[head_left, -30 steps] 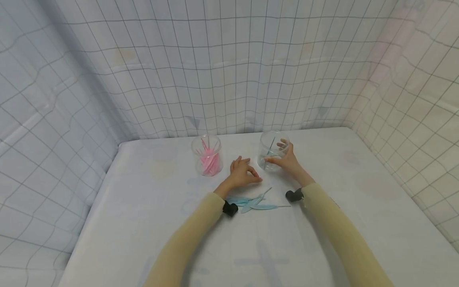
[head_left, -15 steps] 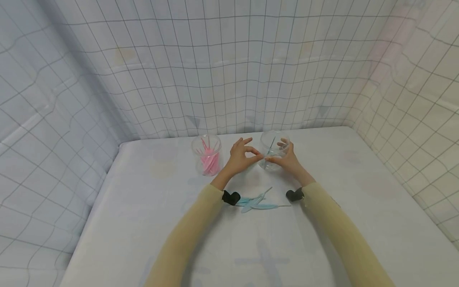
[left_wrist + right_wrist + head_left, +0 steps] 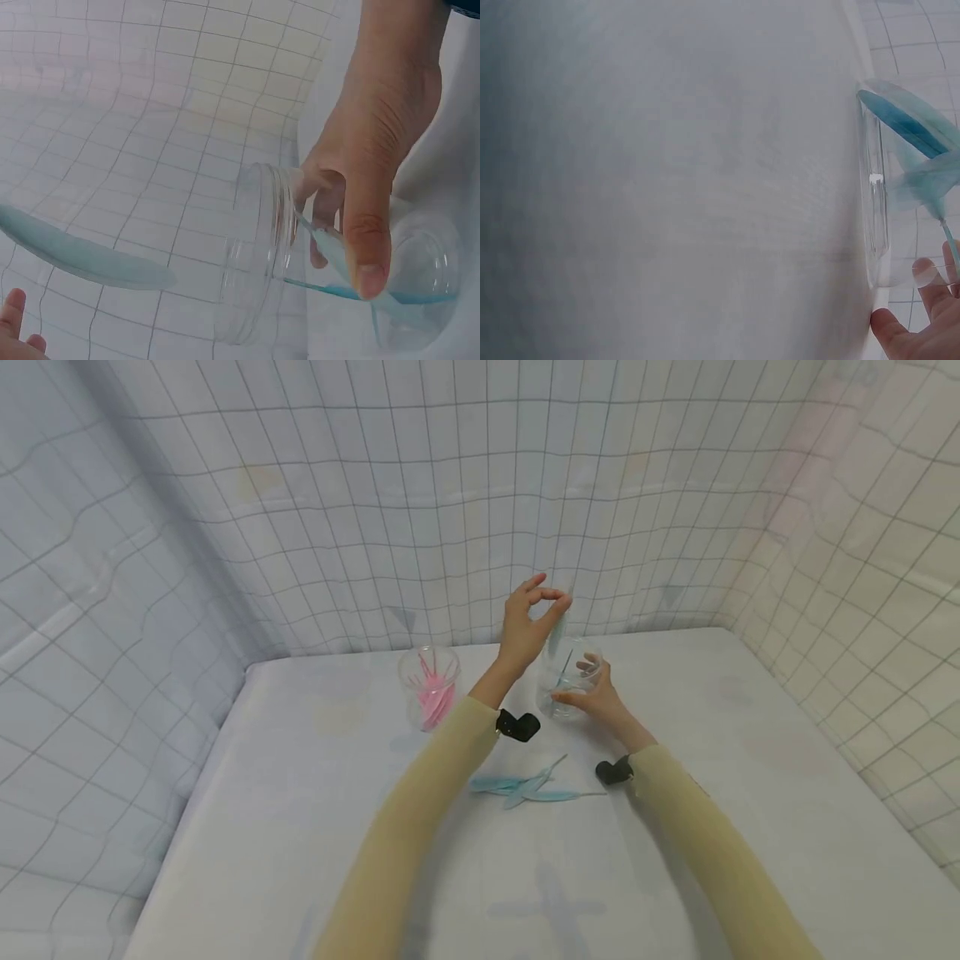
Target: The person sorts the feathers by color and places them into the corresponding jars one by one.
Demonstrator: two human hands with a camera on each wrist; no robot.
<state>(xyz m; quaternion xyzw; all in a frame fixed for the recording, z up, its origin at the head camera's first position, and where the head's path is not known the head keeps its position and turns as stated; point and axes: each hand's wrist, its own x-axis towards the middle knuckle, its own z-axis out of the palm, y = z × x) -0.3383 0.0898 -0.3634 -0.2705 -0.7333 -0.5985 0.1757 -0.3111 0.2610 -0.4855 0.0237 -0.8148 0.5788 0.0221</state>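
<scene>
Pinching blue feather (image 3: 90,255), left hand (image 3: 528,622) (above clear jar (image 3: 551,680)); right hand (image 3: 600,695) gripping jar.

Raised slender aqua feather-shaped piece (image 3: 90,255): pale, greyish, unpatterned
Clear cylindrical rimmed jar (image 3: 255,247): colourless, see-through
Slim teal feather-shaped pieces (image 3: 907,126) inside it: deep blue-green to pale turquoise
Loose light-blue feather-shaped pieces (image 3: 551,796): pale blue, greyish stems
Second clear cylindrical jar (image 3: 412,702): colourless too
Pink feather-shaped pieces (image 3: 437,700) within: light pink, stems a stronger pink
Long pale-yellow fabric sleeves (image 3: 412,822): plain
Small black wrist devices (image 3: 519,726): solid
Hanging white cloth backdrop (image 3: 465,527): thin dark-grey grid, cream tint at right
White-covered tabletop (image 3: 300,818): faint grey-blue cross (image 3: 551,906)
</scene>
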